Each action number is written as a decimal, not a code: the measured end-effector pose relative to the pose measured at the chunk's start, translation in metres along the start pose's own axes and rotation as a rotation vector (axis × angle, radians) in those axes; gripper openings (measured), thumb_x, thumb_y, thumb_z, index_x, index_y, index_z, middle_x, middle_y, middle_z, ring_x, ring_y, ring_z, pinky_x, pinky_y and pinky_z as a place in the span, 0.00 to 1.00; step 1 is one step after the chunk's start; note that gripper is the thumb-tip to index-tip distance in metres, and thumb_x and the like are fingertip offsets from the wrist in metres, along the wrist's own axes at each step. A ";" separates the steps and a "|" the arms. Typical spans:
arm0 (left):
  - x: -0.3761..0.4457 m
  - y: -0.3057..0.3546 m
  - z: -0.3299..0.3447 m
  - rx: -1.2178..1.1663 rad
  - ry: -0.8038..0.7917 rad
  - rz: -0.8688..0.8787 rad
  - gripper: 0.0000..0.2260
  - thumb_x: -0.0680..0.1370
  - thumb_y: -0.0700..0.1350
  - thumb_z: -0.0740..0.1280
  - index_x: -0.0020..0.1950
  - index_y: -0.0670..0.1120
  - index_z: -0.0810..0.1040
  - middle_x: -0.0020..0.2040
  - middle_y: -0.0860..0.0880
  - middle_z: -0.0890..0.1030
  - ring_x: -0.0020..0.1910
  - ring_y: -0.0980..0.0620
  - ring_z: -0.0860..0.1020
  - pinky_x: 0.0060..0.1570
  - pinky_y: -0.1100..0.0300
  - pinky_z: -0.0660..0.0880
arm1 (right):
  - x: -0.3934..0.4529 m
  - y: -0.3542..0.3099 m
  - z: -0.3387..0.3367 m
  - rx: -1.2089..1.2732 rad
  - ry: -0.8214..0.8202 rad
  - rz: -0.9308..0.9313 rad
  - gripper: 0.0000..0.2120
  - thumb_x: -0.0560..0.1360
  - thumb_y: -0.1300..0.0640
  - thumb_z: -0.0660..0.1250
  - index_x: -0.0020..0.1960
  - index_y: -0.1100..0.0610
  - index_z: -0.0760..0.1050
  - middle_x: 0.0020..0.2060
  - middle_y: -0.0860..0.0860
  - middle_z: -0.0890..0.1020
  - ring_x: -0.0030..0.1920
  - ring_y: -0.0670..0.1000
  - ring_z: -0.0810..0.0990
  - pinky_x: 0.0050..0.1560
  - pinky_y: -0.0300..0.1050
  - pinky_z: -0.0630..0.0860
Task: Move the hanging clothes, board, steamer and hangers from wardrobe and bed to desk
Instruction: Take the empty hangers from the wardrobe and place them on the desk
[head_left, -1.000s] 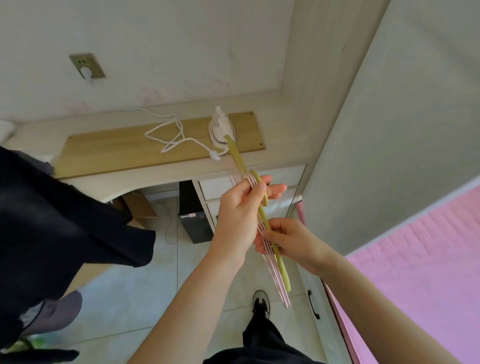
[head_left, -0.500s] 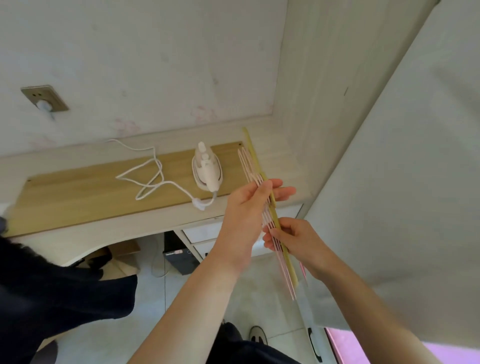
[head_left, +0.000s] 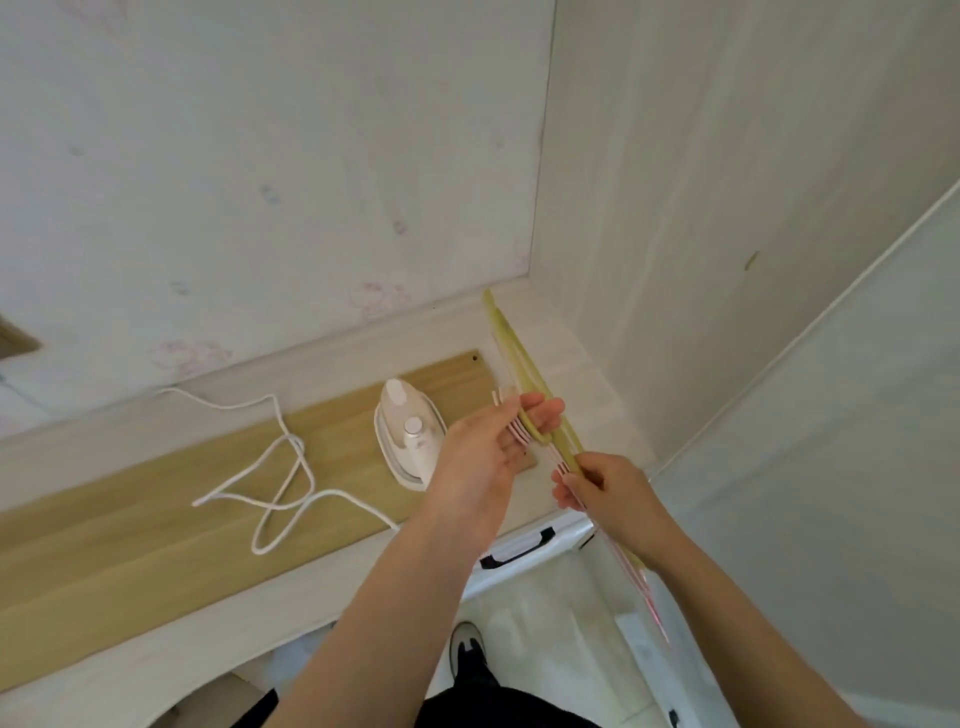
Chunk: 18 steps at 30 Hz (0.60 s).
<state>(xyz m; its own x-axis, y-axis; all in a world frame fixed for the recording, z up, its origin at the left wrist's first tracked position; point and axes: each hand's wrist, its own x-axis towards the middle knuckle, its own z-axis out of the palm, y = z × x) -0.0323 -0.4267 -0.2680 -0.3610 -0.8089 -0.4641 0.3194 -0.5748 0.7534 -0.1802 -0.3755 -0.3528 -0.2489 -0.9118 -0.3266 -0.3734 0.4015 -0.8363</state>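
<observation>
a pale desk (head_left: 582, 364) is seen against a white wall, with a wardrobe panel (head_left: 675, 208) rising at its right edge. a wooden board (head_left: 130, 519) is laid along the desk, a white cord (head_left: 270, 483) looped on it and a white steamer (head_left: 410, 441) stood at its right end. a drawer handle (head_left: 517, 551) is seen below the desk's front edge. a bundle of yellow and pink hangers (head_left: 524, 379) is held over the desk's right end: the hooks are gripped by the curled fingers of the left hand (head_left: 483, 457), the lower part is pinched by the right hand (head_left: 608, 493). the bundle's long axis is run from the desk's back edge down toward the floor.
</observation>
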 end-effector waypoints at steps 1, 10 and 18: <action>0.008 0.004 -0.004 -0.024 0.006 -0.008 0.11 0.82 0.42 0.58 0.52 0.40 0.79 0.48 0.44 0.85 0.52 0.48 0.82 0.65 0.51 0.70 | 0.008 -0.002 0.003 -0.035 0.018 -0.008 0.08 0.76 0.64 0.64 0.43 0.60 0.81 0.34 0.50 0.84 0.37 0.46 0.83 0.47 0.42 0.79; 0.071 0.019 -0.019 -0.111 0.141 -0.113 0.10 0.81 0.42 0.61 0.48 0.38 0.79 0.36 0.46 0.84 0.41 0.51 0.84 0.48 0.61 0.76 | 0.069 -0.009 0.012 -0.283 0.096 0.011 0.09 0.77 0.64 0.62 0.42 0.60 0.79 0.36 0.49 0.84 0.41 0.49 0.81 0.45 0.39 0.77; 0.115 0.014 -0.018 -0.124 0.225 -0.128 0.10 0.82 0.41 0.59 0.50 0.37 0.77 0.35 0.46 0.83 0.40 0.53 0.83 0.48 0.62 0.77 | 0.112 -0.006 0.010 -0.447 0.073 0.063 0.09 0.79 0.62 0.59 0.46 0.58 0.76 0.43 0.50 0.81 0.43 0.51 0.79 0.37 0.41 0.72</action>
<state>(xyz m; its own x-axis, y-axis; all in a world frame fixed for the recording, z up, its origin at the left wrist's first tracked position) -0.0538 -0.5305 -0.3188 -0.2062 -0.7279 -0.6540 0.3932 -0.6737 0.6257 -0.1967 -0.4812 -0.3892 -0.3394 -0.8825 -0.3255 -0.7008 0.4681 -0.5383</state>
